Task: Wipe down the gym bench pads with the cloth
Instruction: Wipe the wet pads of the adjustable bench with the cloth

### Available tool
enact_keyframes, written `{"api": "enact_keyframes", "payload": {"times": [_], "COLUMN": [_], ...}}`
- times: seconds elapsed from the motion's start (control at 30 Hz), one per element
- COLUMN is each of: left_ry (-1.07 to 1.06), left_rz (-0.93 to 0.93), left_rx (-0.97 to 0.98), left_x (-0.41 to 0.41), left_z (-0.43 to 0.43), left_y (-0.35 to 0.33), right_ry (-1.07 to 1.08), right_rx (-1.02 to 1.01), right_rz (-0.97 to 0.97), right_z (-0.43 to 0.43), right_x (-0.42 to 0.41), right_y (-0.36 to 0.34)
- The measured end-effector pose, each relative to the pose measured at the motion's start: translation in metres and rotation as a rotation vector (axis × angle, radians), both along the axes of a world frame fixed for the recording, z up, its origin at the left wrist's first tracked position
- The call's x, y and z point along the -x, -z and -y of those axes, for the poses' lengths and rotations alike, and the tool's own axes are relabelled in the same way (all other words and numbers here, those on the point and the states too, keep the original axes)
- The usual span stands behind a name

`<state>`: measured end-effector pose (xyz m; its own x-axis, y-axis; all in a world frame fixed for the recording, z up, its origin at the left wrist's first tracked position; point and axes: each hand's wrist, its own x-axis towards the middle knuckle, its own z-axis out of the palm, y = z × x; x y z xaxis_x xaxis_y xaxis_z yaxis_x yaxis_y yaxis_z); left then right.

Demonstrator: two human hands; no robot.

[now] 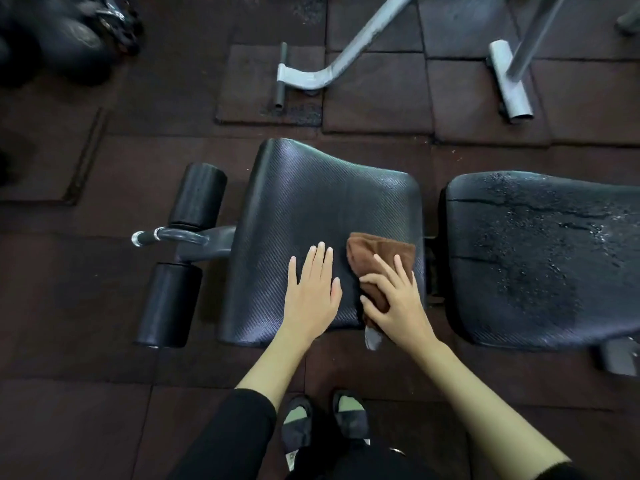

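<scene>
A black textured seat pad [311, 209] of the gym bench lies in the middle of the view. To its right is a second, larger black pad [540, 258] with a cracked, worn and speckled surface. A brown cloth [377, 254] rests on the seat pad's near right corner. My right hand [394, 299] presses down on the cloth, fingers spread over it and gripping it. My left hand [311, 292] lies flat on the seat pad just left of the cloth, holding nothing, fingers slightly apart.
Two black foam rollers [197, 197] [169, 304] on a metal arm stick out left of the seat pad. Grey metal frame legs [332, 60] [509, 77] stand on the dark rubber floor tiles behind. Black weights [65, 39] lie at far left. My shoes [325, 420] are below.
</scene>
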<state>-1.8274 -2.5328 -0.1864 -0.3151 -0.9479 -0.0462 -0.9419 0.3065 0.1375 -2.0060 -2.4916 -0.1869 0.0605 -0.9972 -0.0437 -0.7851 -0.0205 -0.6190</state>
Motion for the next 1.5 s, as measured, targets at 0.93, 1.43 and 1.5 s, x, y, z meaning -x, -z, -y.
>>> {"api": "enact_keyframes", "payload": {"times": [0.93,1.43,1.5], "left_ry": [0.065,0.159,0.17], "left_rz": [-0.187,-0.219,-0.213], "left_rx": [0.005,-0.051,-0.044], "left_x": [0.097,0.132,0.14], "left_z": [-0.016,-0.075,-0.081], "left_y": [-0.039,-0.081,-0.083], "right_ry": [0.442,0.555,0.552], "right_rx": [-0.032,0.009,0.015], "right_rz": [0.443,0.567,0.554], "right_z": [-0.032,-0.097,-0.105], "right_x": [0.072,0.098,0.106], "right_y": [-0.056,-0.094,-0.097]}}
